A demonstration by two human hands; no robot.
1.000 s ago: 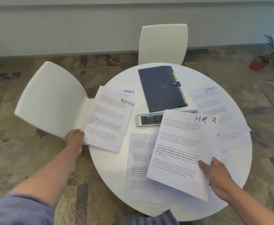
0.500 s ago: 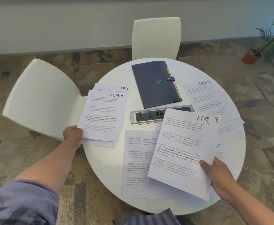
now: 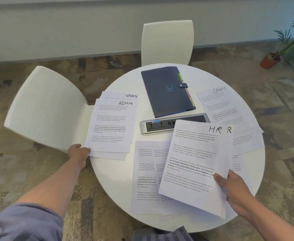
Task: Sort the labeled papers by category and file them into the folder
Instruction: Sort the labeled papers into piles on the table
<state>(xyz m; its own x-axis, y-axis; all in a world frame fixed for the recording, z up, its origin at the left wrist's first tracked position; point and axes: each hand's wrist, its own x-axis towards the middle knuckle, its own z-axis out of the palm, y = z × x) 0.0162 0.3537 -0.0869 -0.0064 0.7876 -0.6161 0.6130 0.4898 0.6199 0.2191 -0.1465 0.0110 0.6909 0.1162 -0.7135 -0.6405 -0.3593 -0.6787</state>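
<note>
On the round white table point(image 3: 111, 185) lies a shut dark blue folder point(image 3: 165, 91) with coloured tabs. My left hand point(image 3: 78, 153) grips the lower left corner of the ADMIN papers point(image 3: 112, 126), which rest on the table's left side over a sheet headed SPORTS point(image 3: 131, 96). My right hand point(image 3: 233, 192) holds the HR papers point(image 3: 195, 164) by their lower right edge, tilted above several loose sheets point(image 3: 146, 178) near the front. More papers headed SPORTS point(image 3: 221, 105) lie at the right.
A silver power socket strip point(image 3: 158, 126) is set in the table's middle, partly under the HR papers. One white chair point(image 3: 43, 105) stands at the left, another white chair point(image 3: 168, 42) behind the table. A potted plant point(image 3: 271, 61) stands at the far right on patterned carpet.
My left hand has lowered the ADMIN papers onto the table over the SPORTS sheet. The HR papers in my right hand have hardly moved.
</note>
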